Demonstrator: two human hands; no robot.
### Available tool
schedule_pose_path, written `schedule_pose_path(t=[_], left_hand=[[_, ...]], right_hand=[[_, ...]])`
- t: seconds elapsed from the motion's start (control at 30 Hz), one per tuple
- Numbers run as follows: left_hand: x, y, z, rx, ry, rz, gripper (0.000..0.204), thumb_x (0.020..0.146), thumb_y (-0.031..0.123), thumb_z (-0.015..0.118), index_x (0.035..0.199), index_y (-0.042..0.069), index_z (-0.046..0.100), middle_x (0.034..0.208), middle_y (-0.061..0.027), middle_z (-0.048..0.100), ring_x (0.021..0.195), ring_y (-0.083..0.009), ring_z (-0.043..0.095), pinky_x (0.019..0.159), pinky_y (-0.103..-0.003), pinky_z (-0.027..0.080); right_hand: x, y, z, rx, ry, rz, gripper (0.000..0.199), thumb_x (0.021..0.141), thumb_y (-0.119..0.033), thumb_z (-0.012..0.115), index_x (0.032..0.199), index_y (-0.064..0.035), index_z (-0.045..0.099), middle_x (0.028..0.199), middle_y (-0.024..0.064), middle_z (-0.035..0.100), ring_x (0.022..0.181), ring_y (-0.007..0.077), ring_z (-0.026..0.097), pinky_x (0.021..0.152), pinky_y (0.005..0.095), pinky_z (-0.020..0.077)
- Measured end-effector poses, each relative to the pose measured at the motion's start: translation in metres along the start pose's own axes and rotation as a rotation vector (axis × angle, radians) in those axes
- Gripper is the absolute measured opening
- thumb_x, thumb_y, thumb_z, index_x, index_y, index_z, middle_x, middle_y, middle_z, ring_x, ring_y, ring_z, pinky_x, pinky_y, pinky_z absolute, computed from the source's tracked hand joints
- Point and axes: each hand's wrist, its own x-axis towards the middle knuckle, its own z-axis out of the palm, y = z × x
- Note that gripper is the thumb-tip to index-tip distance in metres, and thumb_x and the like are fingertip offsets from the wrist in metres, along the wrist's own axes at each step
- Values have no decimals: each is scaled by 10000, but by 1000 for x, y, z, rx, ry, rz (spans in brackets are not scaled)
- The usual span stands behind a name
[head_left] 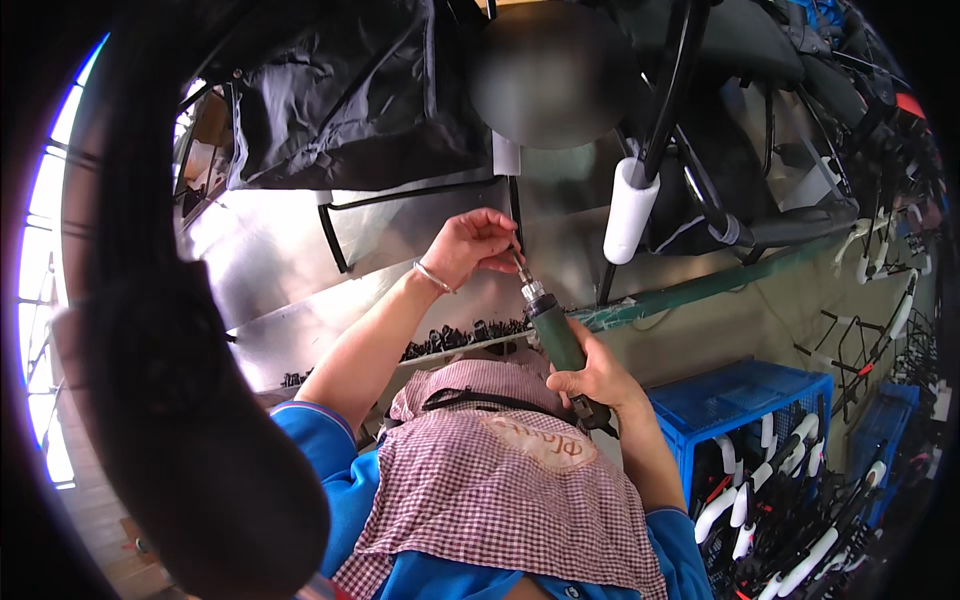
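Nearest the camera, a dark, blurred curved shape (200, 430) fills much of the left side of my view, out of focus. A second blurred patch, round and grey (555, 75), hangs at top centre.

From my remote seat I see two bare hands meeting near the middle. The right hand (597, 372) is closed around the body of a green and black power screwdriver (556, 330), its thumb lying across the near side. Its forearm rises from the lower right and leans inward. The screwdriver slants up and to the left, so its thin metal bit (526, 275) ends at the fingers of the left hand (470, 248). That hand reaches up from the lower left, elbow bent, thumb and fingers curled together beside the tip; I cannot tell whether they pinch a small part. A pale bracelet (435, 278) circles the wrist.

Below the hands I find a checked apron (490, 490) over a blue shirt (350, 500). Small black parts (470, 335) line the near edge of a shiny metal table (275, 260). Farther out, black cloth (350, 100) lies at upper left, and a white foam sleeve (631, 212) wraps a black tube (676, 90) at upper right. A blue crate (740, 395) at lower right holds white-wrapped tubes (715, 515).
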Motion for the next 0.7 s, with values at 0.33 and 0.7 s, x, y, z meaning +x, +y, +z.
schedule_pose_path(t=[0.33,0.7], left_hand=[[11,-1,-5,257,10,-165,171,895,-12,552,1056,-54,591,935,-130,656,828,-212,680,728,-306,592],[-44,-123,-39,1649,139,-234,110,741,236,627,792,144,654,827,-118,659,776,-342,651,666,-445,530]], right_hand=[[6,5,15,-698,262,39,1017,585,-415,870,1370,-48,336,1133,228,610,1045,358,612,872,397,490],[4,20,-2,-644,332,-114,1015,591,-452,865,1339,20,367,1183,222,592,1119,350,578,929,393,465]])
